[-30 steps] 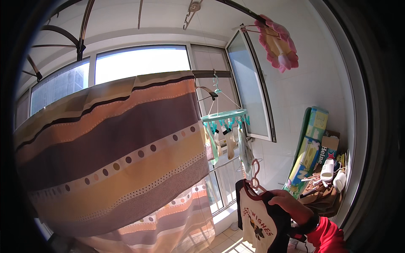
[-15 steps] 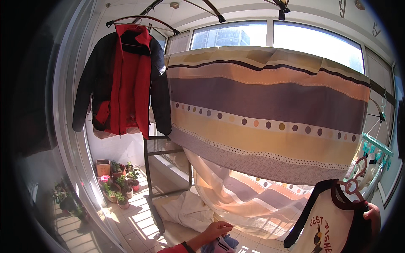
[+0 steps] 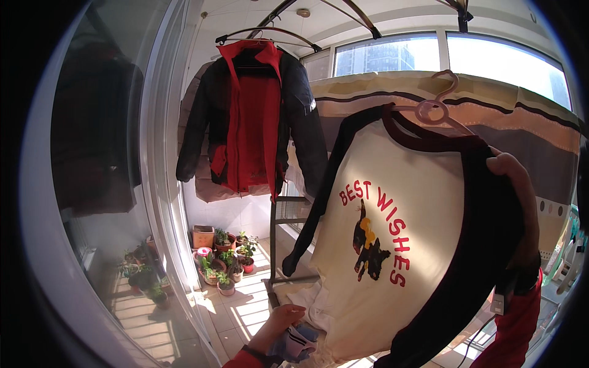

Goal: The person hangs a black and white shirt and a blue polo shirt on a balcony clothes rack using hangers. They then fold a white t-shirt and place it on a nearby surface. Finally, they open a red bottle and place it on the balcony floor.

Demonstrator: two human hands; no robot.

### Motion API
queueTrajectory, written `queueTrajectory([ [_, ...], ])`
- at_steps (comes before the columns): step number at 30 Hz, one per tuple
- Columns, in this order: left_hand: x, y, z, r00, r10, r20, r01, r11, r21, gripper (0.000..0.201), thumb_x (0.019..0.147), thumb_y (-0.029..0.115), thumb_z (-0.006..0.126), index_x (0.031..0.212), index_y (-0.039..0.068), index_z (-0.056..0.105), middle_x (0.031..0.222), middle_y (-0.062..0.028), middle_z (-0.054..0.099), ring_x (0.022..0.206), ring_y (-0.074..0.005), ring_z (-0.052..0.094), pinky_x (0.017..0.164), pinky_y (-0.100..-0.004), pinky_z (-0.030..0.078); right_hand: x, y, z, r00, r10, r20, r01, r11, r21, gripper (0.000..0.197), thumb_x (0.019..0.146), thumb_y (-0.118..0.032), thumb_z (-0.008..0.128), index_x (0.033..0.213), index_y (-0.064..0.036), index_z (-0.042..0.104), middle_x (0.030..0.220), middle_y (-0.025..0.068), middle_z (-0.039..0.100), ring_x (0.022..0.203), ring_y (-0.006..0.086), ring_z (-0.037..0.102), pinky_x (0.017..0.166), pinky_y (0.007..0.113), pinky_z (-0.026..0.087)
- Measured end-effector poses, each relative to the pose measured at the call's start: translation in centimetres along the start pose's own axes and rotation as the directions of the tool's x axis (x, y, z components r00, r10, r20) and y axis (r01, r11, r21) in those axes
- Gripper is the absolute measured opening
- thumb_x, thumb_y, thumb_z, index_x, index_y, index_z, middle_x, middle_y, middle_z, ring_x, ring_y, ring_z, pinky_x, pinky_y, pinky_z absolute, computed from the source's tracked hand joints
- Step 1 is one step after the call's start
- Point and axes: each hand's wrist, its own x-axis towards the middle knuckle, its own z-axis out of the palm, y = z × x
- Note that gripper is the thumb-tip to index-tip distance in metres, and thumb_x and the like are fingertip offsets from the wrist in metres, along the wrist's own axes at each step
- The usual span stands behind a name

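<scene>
My right hand (image 3: 512,175) is closed on the dark shoulder of a long-sleeved shirt (image 3: 423,221). This shirt has a cream body, black sleeves, a maroon collar, red lettering and a dark animal print. A pink plastic hanger (image 3: 432,112) sits inside its neck, the hook pointing up. Lower down, my left hand (image 3: 283,322) has its fingers drawn together beside the shirt's lower left edge. A blue garment with dark stripes (image 3: 297,342) hangs against its palm side; the exact grip is hidden.
A red and black jacket (image 3: 251,122) hangs from the ceiling drying rack (image 3: 270,29). Behind the shirt hangs a patterned sheet (image 3: 527,141). Potted plants (image 3: 226,257) stand on the tiled floor near a glass door (image 3: 104,184). White cloth (image 3: 316,303) lies beyond my left hand.
The shirt on its hanger has come up and leftward, now covering much of the sheet. My left hand and the blue garment have shifted left together. The view has turned left.
</scene>
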Motion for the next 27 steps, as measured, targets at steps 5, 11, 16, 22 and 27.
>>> queueTrajectory([
  [5, -1.5, -2.2, -4.6, 0.952, -0.007, -0.305, 0.057, 0.986, 0.156, 0.027, 0.083, 0.019, 0.067, 0.1, -0.002, 0.066, 0.066, -0.0041, 0.062, 0.057, -0.0094, 0.055, 0.053, -0.0238, 0.045, 4.4, 7.3, 4.6, 0.985, -0.159, 0.061, 0.152, 0.982, 0.113, 0.032, 0.095, -0.016, 0.045, 0.124, -0.0033, 0.045, 0.118, 0.0115, 0.052, 0.106, 0.0187, 0.055, 0.092, 0.027, 0.045],
  [11, -4.1, -4.5, -7.3, 0.846, 0.01, -0.532, 0.083, 0.985, 0.15, 0.025, 0.083, 0.016, 0.065, 0.099, -0.002, 0.065, 0.064, -0.0037, 0.059, 0.057, -0.0097, 0.054, 0.051, -0.0233, 0.042, 7.8, 14.9, 10.6, 0.965, -0.238, 0.11, 0.172, 0.89, 0.422, 0.029, 0.093, -0.004, 0.044, 0.122, -0.0039, 0.046, 0.115, 0.0089, 0.051, 0.103, 0.0147, 0.054, 0.091, 0.024, 0.044],
  [16, -5.2, -5.5, -8.4, 0.773, 0.007, -0.634, 0.008, 1.0, 0.022, 0.025, 0.082, 0.016, 0.066, 0.099, -0.002, 0.065, 0.066, -0.0028, 0.059, 0.057, -0.0091, 0.054, 0.051, -0.0229, 0.042, 9.5, 18.1, 16.2, 0.982, 0.01, 0.191, -0.144, 0.698, 0.702, 0.026, 0.095, -0.011, 0.041, 0.118, -0.0054, 0.052, 0.113, 0.0055, 0.053, 0.105, 0.0121, 0.052, 0.094, 0.023, 0.041],
  [22, -2.8, -6.4, -11.3, 0.65, -0.007, -0.76, 0.012, 1.0, 0.002, 0.026, 0.083, 0.017, 0.067, 0.101, -0.002, 0.064, 0.065, -0.002, 0.057, 0.056, -0.0085, 0.053, 0.051, -0.0213, 0.04, 14.3, 21.0, 21.5, 0.86, 0.263, 0.438, -0.511, 0.444, 0.736, 0.023, 0.087, -0.007, 0.048, 0.107, -0.002, 0.059, 0.097, 0.0032, 0.059, 0.093, 0.0118, 0.055, 0.087, 0.024, 0.043],
  [27, 0.1, -6.1, -16.2, 0.599, -0.022, -0.8, -0.016, 0.999, -0.039, 0.025, 0.078, 0.013, 0.068, 0.097, -0.003, 0.066, 0.064, -0.0057, 0.061, 0.054, -0.0109, 0.056, 0.051, -0.0238, 0.044, 17.4, 26.6, 29.2, 0.896, -0.017, 0.444, -0.249, 0.81, 0.532, 0.023, 0.079, -0.01, 0.058, 0.099, 0.0022, 0.062, 0.081, 0.0083, 0.063, 0.075, 0.0171, 0.06, 0.069, 0.029, 0.046],
])
